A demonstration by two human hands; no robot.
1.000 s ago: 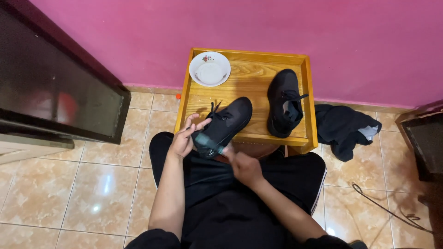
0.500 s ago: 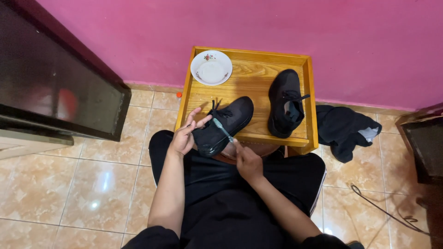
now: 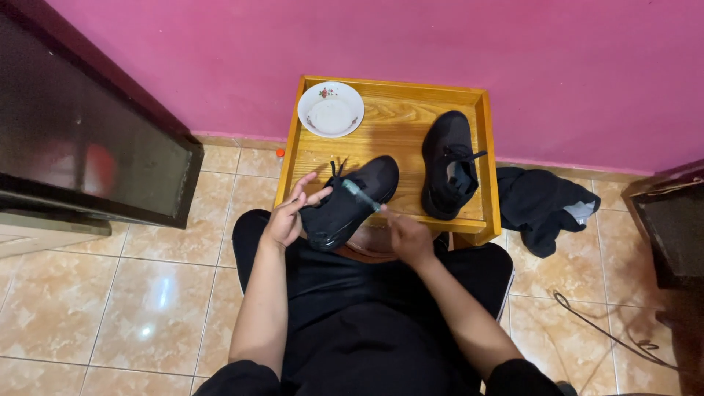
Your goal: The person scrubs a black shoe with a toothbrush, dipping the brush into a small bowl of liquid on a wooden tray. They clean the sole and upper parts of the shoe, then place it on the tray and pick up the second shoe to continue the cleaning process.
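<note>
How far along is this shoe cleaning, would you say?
Nothing looks finished. In hand: the left hand steadies a black shoe while the right hand holds a small brush on its upper. Probably left: the second black shoe lies untouched on the wooden tray table, beside a white dish.

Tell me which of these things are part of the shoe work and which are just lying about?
In hand:
left hand holding the black shoe
right hand with a thin brush-like tool on that shoe
second black shoe
white dish
wooden tray table

Lying about:
dark cloth
floor cable
dark cabinet
</note>
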